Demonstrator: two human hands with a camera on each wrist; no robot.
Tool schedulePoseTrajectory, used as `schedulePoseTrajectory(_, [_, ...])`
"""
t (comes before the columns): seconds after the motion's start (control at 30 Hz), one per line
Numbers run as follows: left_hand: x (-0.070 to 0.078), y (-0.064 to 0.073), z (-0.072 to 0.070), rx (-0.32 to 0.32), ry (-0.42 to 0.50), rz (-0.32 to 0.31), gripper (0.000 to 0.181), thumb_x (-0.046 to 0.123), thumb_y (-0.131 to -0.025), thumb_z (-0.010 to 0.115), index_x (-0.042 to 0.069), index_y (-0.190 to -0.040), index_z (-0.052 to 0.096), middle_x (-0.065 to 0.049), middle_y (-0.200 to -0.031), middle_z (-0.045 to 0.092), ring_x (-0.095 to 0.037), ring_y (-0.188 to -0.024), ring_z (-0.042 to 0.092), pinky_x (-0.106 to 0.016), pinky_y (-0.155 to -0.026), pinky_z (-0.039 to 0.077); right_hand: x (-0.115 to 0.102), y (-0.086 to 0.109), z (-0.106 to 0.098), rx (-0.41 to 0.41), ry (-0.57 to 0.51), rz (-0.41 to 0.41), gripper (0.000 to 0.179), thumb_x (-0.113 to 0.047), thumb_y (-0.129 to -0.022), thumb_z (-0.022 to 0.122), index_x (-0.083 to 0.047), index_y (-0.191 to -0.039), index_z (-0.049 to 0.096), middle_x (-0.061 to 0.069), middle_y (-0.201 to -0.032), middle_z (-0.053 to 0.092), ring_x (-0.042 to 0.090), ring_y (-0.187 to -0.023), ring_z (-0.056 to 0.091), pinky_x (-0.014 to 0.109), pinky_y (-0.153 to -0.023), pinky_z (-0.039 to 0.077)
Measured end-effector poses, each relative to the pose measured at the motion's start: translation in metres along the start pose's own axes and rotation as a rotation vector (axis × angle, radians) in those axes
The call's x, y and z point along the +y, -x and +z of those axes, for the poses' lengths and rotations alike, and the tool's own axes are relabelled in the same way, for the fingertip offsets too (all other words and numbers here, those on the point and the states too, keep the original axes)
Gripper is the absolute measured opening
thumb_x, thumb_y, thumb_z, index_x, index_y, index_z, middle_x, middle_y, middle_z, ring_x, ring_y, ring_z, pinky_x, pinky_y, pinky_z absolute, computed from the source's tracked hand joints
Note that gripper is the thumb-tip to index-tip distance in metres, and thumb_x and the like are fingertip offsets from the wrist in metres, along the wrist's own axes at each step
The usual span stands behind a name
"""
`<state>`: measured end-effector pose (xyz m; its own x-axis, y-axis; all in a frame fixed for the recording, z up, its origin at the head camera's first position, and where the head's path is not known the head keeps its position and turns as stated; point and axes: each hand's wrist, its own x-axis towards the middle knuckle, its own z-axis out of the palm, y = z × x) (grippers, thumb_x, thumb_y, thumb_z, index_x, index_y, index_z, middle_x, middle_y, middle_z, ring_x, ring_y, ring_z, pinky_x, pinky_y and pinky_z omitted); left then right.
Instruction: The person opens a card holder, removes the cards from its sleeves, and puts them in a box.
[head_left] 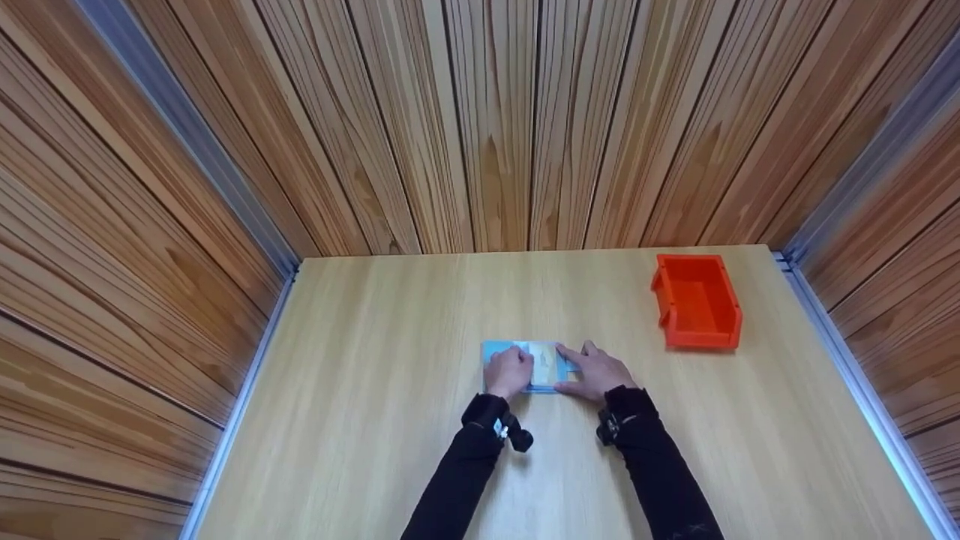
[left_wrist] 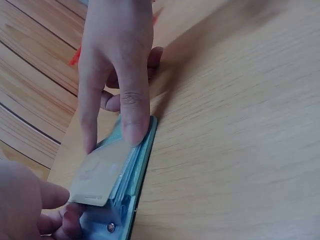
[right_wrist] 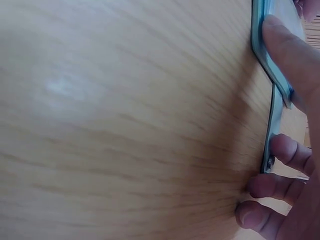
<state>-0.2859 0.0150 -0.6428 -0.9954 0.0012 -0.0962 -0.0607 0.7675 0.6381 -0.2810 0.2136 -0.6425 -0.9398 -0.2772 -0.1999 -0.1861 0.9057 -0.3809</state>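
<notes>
Faint printing marks the pale card [left_wrist: 100,172], with a small dark line near its lower edge; both are too small to read. The card lies on the blue card holder [left_wrist: 95,220], flat on the table [head_left: 360,420] near the middle. The left hand [head_left: 510,373] has a close grip, thumb and finger pinching the card's end. The right hand's [head_left: 598,373] grip is spread wide, thumb and forefinger touching opposite edges of the holder. A metal snap [left_wrist: 111,227] shows below the card. An orange-red bin [head_left: 701,306] stands well apart, toward the back right, before wood-plank walls [head_left: 495,127].
</notes>
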Motion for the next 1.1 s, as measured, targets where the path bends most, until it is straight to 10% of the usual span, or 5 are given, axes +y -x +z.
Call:
schedulePoseTrajectory(0.53, [-0.007,0.002,0.005,0.041,-0.053,0.03,0.019,0.02,-0.102,0.061,0.011,-0.086,0.064,-0.006,-0.089,0.072,-0.03,-0.096,0.064,-0.045,-0.09,0.047,-0.006,-0.001,-0.002,-0.034,-0.01,0.012,0.084,-0.052,-0.087,0.079,-0.024,-0.158,0.045,0.028,-0.133,0.053,0.034,-0.1,0.057,0.054,-0.094,0.05])
schedulePoseTrajectory(1.1, [-0.027,-0.005,-0.024,-0.151,0.085,-0.011,0.023,0.019,-0.109,0.05,0.009,-0.089,0.053,0.0,-0.08,0.044,-0.016,-0.073,0.045,-0.028,-0.066,0.035,-0.002,0.0,-0.003,-0.044,-0.011,0.027,0.084,-0.052,-0.086,0.08,-0.025,-0.158,0.045,0.018,-0.116,0.052,0.028,-0.088,0.049,0.039,-0.077,0.042])
